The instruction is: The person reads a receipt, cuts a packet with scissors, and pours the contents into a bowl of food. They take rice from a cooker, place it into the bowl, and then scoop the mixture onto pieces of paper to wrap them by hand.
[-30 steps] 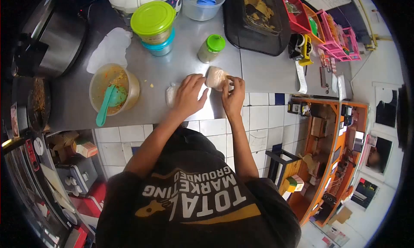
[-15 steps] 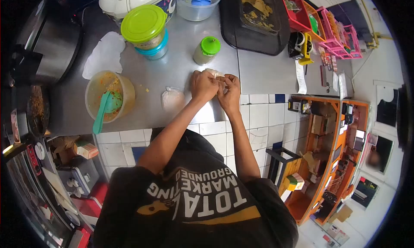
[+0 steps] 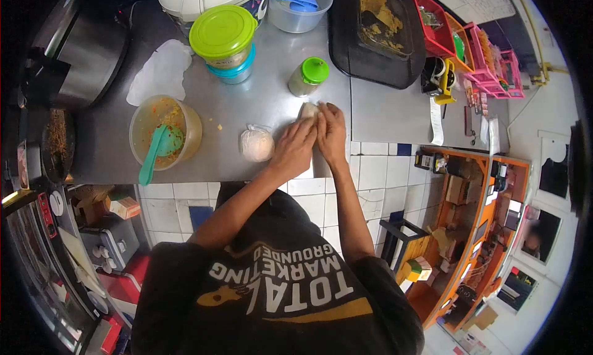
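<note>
Close to the front edge of the steel counter, my left hand (image 3: 295,147) and my right hand (image 3: 332,134) are side by side, fingers together around a small pale roll (image 3: 309,111). Only its far end shows beyond the fingers; the rest is covered. To the left of my left hand sits a round, pale bundle (image 3: 257,144) that looks wrapped in thin plastic. A jar with a green lid (image 3: 312,75) stands just beyond my hands. Further left is a plastic tub (image 3: 194,133) with orange-yellow food remains and a green spoon (image 3: 154,153) resting inside.
Stacked containers with lime and blue lids (image 3: 223,37), a clear bowl (image 3: 302,20) and a black tray (image 3: 377,65) line the back. A large pot (image 3: 92,58) stands left, beside a white sheet (image 3: 162,71). Coloured baskets (image 3: 432,25) and a paper slip (image 3: 436,123) are right.
Both hands have gone from pinching the pale piece with fingertips to lying flatter around it on the counter. The view has shifted slightly, so the counter items appear further right.
</note>
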`<state>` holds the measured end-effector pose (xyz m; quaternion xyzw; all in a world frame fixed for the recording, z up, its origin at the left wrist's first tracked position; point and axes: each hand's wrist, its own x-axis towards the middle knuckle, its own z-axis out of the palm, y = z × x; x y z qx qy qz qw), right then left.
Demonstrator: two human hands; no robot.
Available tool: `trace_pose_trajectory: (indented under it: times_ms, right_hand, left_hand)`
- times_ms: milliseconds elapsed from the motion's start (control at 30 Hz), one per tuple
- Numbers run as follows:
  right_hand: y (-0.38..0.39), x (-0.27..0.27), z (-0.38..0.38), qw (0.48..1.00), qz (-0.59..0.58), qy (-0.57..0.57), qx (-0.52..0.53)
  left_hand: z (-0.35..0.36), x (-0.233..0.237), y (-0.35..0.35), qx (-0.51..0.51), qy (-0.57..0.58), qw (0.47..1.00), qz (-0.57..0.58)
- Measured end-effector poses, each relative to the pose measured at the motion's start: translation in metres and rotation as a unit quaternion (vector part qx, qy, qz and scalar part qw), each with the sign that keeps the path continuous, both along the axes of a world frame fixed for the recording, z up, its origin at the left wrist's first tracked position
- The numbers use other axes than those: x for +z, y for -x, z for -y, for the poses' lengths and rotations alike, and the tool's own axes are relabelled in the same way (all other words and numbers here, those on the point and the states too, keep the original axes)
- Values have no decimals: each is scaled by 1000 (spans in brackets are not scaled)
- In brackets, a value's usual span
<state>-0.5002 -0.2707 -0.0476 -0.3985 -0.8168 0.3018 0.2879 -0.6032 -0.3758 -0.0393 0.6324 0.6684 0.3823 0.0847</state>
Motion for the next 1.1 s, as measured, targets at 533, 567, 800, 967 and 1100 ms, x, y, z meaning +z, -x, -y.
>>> trace_pose_trajectory:
  times_ms: [533, 567, 800, 967, 1100]
  right_hand:
    - [24, 11, 64, 964, 136, -142, 177]
    - [27, 11, 74, 965, 133, -149, 173]
    - [76, -1, 178, 966, 118, -159, 165]
    - [147, -11, 275, 960, 89, -171, 204]
    - [235, -14, 329, 954, 77, -192, 218]
  left_hand:
    - [143, 6, 96, 1, 200, 978, -65]
    - [156, 0, 98, 22, 175, 982, -61]
    - [279, -20, 176, 216, 107, 969, -53]
    - [352, -19, 293, 348, 85, 930, -79]
    - [382, -34, 380, 444, 84, 879, -154]
